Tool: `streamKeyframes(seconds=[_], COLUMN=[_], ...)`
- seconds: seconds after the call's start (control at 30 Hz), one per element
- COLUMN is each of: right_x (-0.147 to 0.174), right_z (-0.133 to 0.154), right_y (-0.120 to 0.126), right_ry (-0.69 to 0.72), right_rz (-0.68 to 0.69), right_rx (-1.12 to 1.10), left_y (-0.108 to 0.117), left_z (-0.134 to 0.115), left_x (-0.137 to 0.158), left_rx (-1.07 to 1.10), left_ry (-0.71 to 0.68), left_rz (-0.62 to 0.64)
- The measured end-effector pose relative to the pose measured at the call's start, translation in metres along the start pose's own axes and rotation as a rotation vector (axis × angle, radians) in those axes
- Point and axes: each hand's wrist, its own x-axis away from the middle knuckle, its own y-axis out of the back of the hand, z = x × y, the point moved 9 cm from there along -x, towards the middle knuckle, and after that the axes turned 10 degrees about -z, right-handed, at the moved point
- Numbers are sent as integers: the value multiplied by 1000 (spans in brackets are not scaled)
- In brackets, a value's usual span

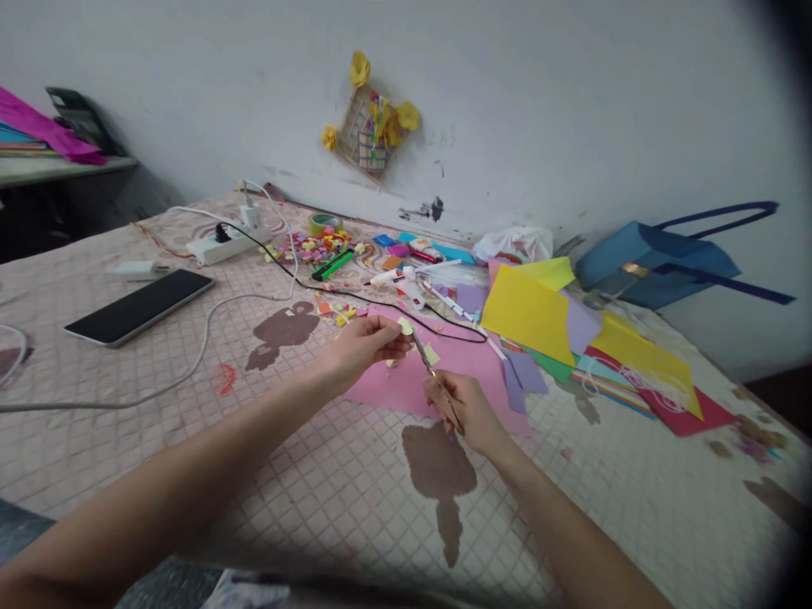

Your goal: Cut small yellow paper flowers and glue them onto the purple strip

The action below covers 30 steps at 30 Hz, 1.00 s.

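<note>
My left hand [368,348] pinches a small pale yellow paper piece [405,326] between thumb and fingers. In my right hand [466,406] is a pair of scissors [425,353], fingers wrapped round the handles. The blades point up and left, with their tips at the edge of the paper piece. Below both hands lies a pink paper sheet [381,387], with another pale yellow scrap [432,354] on it. Small coloured paper bits [342,315] are scattered just beyond my left hand.
A glue gun [390,277], a green cutter [333,265] and a heap of paper flowers [310,245] are farther back. Yellow sheets [529,313] and a blue bag [653,262] stand right. A phone [143,306], power strip [222,247] and trailing white cable [206,338] are left.
</note>
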Motion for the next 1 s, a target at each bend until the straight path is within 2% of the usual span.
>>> streamKeyframes(seconds=[1.0], right_x=[2], right_z=[0], right_y=[-1], right_ry=[0], right_rz=[7], right_rx=[6], left_y=[-1], left_z=[-10], left_x=[2], left_rx=[-33], left_ry=[-32], left_rz=[0])
